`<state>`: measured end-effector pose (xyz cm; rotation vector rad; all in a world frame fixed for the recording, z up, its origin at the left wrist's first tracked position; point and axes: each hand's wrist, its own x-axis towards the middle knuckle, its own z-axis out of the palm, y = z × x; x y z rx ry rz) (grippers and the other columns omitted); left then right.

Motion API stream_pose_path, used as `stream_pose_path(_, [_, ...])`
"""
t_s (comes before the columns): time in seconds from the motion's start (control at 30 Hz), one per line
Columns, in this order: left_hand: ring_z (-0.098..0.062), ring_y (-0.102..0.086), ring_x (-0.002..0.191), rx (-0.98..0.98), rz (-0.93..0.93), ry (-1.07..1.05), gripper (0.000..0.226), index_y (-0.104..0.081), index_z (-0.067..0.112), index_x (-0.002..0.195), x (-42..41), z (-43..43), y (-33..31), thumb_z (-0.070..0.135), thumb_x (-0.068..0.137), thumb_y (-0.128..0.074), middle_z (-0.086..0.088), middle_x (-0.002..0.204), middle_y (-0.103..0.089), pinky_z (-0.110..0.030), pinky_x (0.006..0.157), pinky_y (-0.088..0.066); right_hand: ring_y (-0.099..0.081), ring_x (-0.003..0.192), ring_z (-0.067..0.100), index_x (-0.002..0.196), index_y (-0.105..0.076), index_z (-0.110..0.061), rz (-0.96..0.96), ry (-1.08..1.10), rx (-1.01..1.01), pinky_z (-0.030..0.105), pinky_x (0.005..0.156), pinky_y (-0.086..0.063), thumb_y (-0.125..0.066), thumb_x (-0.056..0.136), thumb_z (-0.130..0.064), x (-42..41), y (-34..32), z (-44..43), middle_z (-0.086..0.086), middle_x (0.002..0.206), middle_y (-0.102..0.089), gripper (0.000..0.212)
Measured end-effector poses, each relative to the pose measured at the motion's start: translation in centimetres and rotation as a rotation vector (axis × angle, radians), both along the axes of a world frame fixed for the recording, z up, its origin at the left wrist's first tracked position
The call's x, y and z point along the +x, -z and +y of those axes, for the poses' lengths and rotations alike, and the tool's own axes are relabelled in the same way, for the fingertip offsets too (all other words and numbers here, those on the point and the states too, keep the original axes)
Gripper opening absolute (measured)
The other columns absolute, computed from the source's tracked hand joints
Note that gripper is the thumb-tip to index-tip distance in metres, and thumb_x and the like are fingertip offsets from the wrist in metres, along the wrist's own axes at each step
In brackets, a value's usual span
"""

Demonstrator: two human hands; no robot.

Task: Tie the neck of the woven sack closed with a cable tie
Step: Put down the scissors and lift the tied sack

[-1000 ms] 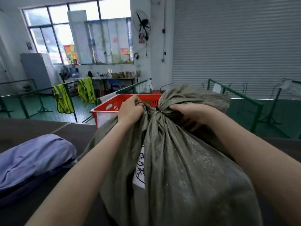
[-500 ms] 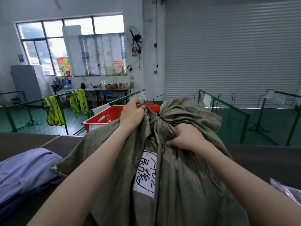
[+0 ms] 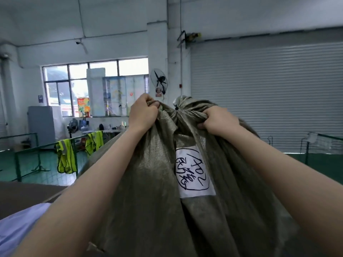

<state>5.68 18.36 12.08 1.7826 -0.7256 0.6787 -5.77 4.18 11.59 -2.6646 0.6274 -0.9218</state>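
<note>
Woven sack [image 3: 157,191] stands upright btwn the arms, neck [image 3: 176,113] bunched at top. Left hand [image 3: 142,114] & right hand [image 3: 219,121] each fisted on cloth either side. Cable tie: can't tell if on. Risk: grip slips, gathers spread, neck reopens.

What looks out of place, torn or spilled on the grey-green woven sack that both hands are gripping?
Nothing stands out. The grey-green woven sack shows no tear or spill, and its white handwritten label lies flat, slightly tilted. The left hand and right hand clutch fabric beside the gathered neck.
</note>
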Motion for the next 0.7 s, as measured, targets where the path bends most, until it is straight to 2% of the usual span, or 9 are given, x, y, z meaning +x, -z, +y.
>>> stream_pose_path(0.07, [-0.022,-0.047,0.088,-0.033,-0.014,-0.003,0.008,-0.048,0.012,0.088,0.1,0.3,-1.9,0.019,0.091,-0.050,-0.004,0.091,-0.053,-0.029,0.076,-0.033,-0.051,0.122,0.030,0.113,-0.063,-0.020,-0.085,-0.012,0.031,0.047,0.104,-0.036,-0.065,0.081,-0.028,0.3,-1.7,0.2,0.008,0.127,-0.060,0.033])
stream_pose_path(0.17, [-0.022,-0.046,0.091,-0.068,-0.053,-0.041,0.015,-0.055,0.008,0.098,0.1,0.8,-5.0,0.019,0.090,-0.051,-0.004,0.095,-0.052,-0.027,0.079,-0.033,-0.049,0.122,0.031,0.111,-0.063,-0.017,-0.191,-0.055,0.057,0.049,0.104,-0.035,-0.062,0.084,-0.024,0.7,-4.1,0.7,0.009,0.127,-0.060,0.028])
stream_pose_path(0.3, [-0.027,-0.054,0.107,-0.090,-0.120,-0.087,0.021,-0.058,0.004,0.103,0.2,1.5,-8.8,0.019,0.089,-0.053,-0.013,0.111,-0.063,-0.028,0.083,-0.036,-0.051,0.120,0.031,0.108,-0.066,-0.018,-0.251,-0.088,0.044,0.049,0.104,-0.036,-0.062,0.084,-0.022,0.9,-7.6,1.2,0.009,0.123,-0.062,0.024])
stream_pose_path(0.43, [-0.031,-0.054,0.111,-0.089,-0.145,-0.118,0.023,-0.057,0.004,0.107,0.2,1.6,-11.2,0.018,0.090,-0.051,-0.016,0.118,-0.062,-0.032,0.087,-0.039,-0.053,0.117,0.030,0.106,-0.066,-0.017,-0.316,-0.076,0.020,0.048,0.104,-0.037,-0.060,0.085,-0.019,1.6,-9.9,1.0,0.010,0.120,-0.063,0.022])
stream_pose_path(0.53, [-0.032,-0.055,0.108,-0.114,-0.150,-0.135,0.021,-0.054,0.004,0.106,0.3,1.0,-11.3,0.015,0.089,-0.050,-0.017,0.116,-0.062,-0.033,0.085,-0.040,-0.050,0.120,0.031,0.109,-0.064,-0.015,-0.399,0.009,0.027,0.047,0.102,-0.033,-0.050,0.087,-0.011,2.7,-10.0,0.8,0.011,0.123,-0.061,0.026])
stream_pose_path(0.63, [-0.026,-0.051,0.090,-0.162,-0.207,-0.154,0.006,-0.048,0.011,0.094,0.4,0.3,-11.2,0.012,0.088,-0.048,-0.011,0.101,-0.061,-0.031,0.074,-0.035,-0.045,0.124,0.031,0.116,-0.062,-0.014,-0.474,0.073,0.035,0.050,0.102,-0.031,-0.042,0.087,-0.005,3.4,-10.1,1.0,0.012,0.126,-0.058,0.036])
stream_pose_path(0.7, [-0.022,-0.045,0.080,-0.200,-0.305,-0.186,0.010,-0.040,0.013,0.089,0.7,0.1,-11.3,0.006,0.086,-0.046,-0.007,0.090,-0.054,-0.029,0.068,-0.029,-0.044,0.124,0.032,0.115,-0.061,-0.011,-0.551,0.072,0.019,0.051,0.101,-0.032,-0.039,0.088,-0.003,3.6,-10.6,1.0,0.014,0.126,-0.058,0.036])
